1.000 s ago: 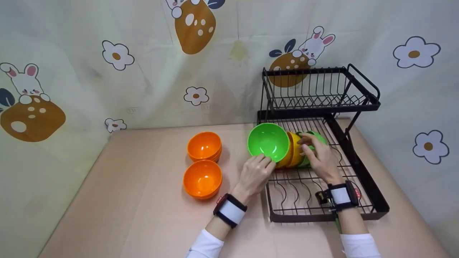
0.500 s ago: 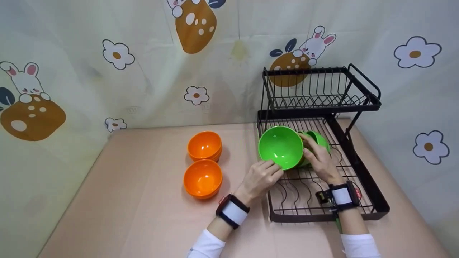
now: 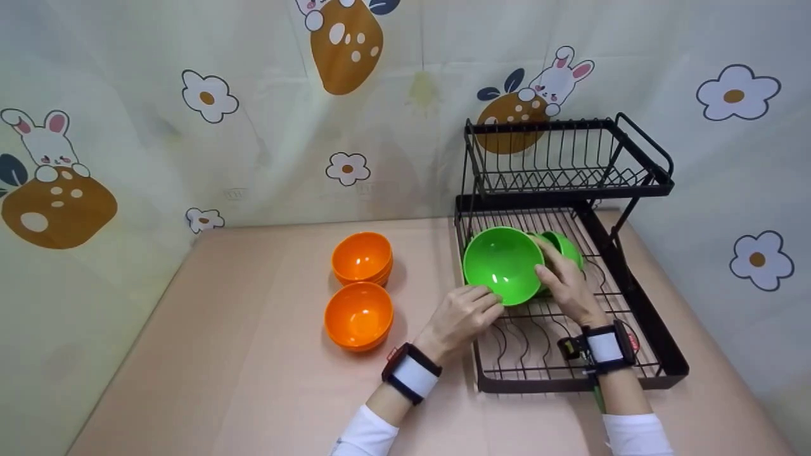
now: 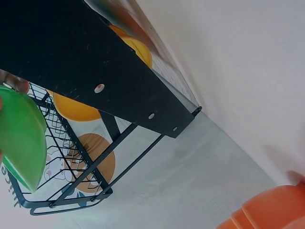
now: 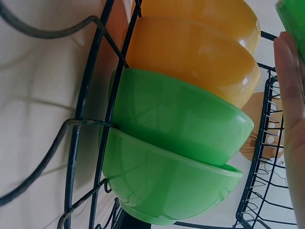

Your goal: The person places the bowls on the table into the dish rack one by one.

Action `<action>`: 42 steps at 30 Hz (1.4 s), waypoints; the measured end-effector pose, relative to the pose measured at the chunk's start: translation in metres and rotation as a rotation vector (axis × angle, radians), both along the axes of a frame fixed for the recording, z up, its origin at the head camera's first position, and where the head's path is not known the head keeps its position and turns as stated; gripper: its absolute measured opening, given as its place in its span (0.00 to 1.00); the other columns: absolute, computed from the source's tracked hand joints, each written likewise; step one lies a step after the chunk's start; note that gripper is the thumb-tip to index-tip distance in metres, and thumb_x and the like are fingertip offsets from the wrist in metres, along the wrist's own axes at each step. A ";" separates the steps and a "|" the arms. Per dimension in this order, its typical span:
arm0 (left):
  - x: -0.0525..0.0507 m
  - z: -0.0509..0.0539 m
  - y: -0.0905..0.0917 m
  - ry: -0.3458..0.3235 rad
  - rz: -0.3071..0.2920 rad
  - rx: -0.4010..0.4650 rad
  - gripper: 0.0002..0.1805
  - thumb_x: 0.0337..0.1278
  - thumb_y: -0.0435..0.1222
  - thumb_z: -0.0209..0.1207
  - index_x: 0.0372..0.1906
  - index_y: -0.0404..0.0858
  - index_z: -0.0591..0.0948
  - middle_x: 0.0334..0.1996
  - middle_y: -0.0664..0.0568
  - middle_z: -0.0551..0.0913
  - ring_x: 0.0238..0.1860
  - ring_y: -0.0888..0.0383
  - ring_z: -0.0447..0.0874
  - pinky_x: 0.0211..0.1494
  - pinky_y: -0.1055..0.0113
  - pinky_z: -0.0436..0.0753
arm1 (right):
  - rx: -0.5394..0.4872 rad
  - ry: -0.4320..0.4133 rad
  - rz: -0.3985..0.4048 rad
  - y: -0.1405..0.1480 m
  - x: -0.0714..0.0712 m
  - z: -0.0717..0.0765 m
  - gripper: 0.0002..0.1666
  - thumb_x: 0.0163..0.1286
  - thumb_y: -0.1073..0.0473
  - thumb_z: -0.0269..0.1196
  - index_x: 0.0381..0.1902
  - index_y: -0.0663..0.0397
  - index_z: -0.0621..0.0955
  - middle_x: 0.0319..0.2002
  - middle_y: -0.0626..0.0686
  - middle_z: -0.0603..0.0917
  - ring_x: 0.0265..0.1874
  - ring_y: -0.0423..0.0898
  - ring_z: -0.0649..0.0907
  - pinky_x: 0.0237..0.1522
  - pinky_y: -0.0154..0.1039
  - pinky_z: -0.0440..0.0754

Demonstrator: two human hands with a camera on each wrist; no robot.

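Note:
My left hand [image 3: 461,320] pinches the lower rim of a green bowl [image 3: 504,265], which is tilted over the dish rack's lower level with its hollow facing the head camera. At the bowl's right edge, my right hand [image 3: 570,288] touches it with fingers and thumb extended. Behind my right fingers, green bowls [image 3: 564,247] stand on edge in the rack. The right wrist view shows two green bowls [image 5: 167,176] nested beside two yellow bowls [image 5: 190,55]. From the head, the held bowl hides the yellow ones.
The black two-tier dish rack [image 3: 583,384] stands on the right of the table, its upper basket [image 3: 570,190] behind the hands. On the left are a stack of orange bowls [image 3: 361,254] and another orange bowl [image 3: 358,316] in front. A patterned curtain [image 3: 272,139] hangs behind.
My left hand has carried the green bowl right and slightly toward me, in front of the yellow bowls. The bowl now meets my right hand, which has barely moved.

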State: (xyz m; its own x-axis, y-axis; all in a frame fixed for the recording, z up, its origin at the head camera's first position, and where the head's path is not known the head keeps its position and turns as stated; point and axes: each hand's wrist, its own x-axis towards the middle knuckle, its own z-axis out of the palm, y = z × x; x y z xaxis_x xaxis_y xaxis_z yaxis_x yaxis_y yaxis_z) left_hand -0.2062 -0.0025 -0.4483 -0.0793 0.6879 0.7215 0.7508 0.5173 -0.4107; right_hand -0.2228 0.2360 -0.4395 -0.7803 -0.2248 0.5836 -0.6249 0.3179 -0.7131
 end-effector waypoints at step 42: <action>0.011 -0.007 0.004 -0.575 0.612 -0.119 0.17 0.79 0.49 0.62 0.41 0.39 0.86 0.30 0.52 0.87 0.35 0.57 0.86 0.32 0.67 0.87 | -0.537 0.108 -0.951 -0.004 -0.007 0.011 0.36 0.68 0.43 0.57 0.59 0.70 0.77 0.50 0.48 0.73 0.47 0.34 0.71 0.54 0.37 0.75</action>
State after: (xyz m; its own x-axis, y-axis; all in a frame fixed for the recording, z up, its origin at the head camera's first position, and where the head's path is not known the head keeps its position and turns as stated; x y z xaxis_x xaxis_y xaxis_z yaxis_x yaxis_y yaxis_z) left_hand -0.1949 0.0014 -0.4548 -0.7950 0.4726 0.3803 0.4608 0.8782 -0.1281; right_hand -0.2302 0.2321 -0.4285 -0.4392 0.7454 0.5014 -0.3564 0.3677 -0.8589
